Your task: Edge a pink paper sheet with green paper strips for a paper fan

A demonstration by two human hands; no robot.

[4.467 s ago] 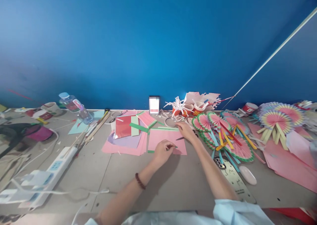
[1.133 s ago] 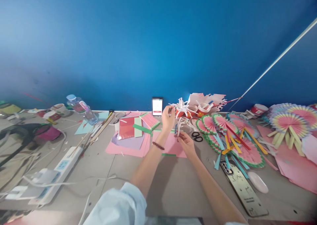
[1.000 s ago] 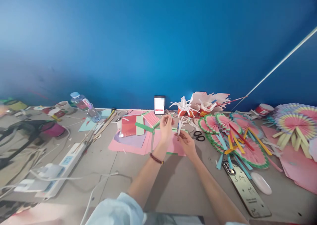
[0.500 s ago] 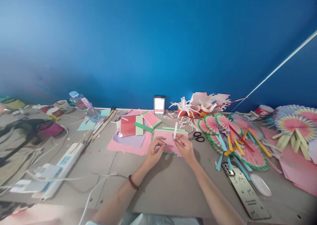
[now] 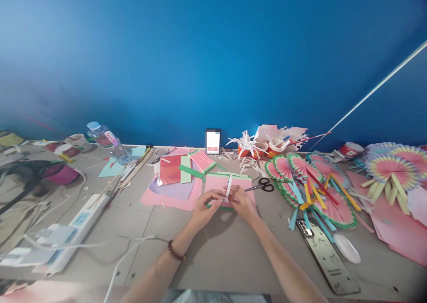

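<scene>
A narrow white strip [image 5: 229,185] stands up between my hands, over a pink sheet [image 5: 213,183] with green strips along its far and near edges. My right hand [image 5: 243,204] is closed on the strip's lower part. My left hand [image 5: 207,207] reaches in from the left, its fingertips pressed together at the strip's lower end. Black-handled scissors [image 5: 266,185] lie just right of the pink sheet, blades toward my right hand. A pleated pink and green paper [image 5: 202,160] rests behind the sheet.
Left of the sheet are a red packet [image 5: 169,171] and coloured papers. Pleated paper fans [image 5: 330,205], a phone [image 5: 328,256] and a white mouse [image 5: 347,248] lie at right. A power strip [image 5: 78,227] and bottle [image 5: 110,143] are at left. Cups stand by the wall.
My left hand has moved in to meet my right hand at the white strip. The strip has shifted left and lower, and the view has turned slightly.
</scene>
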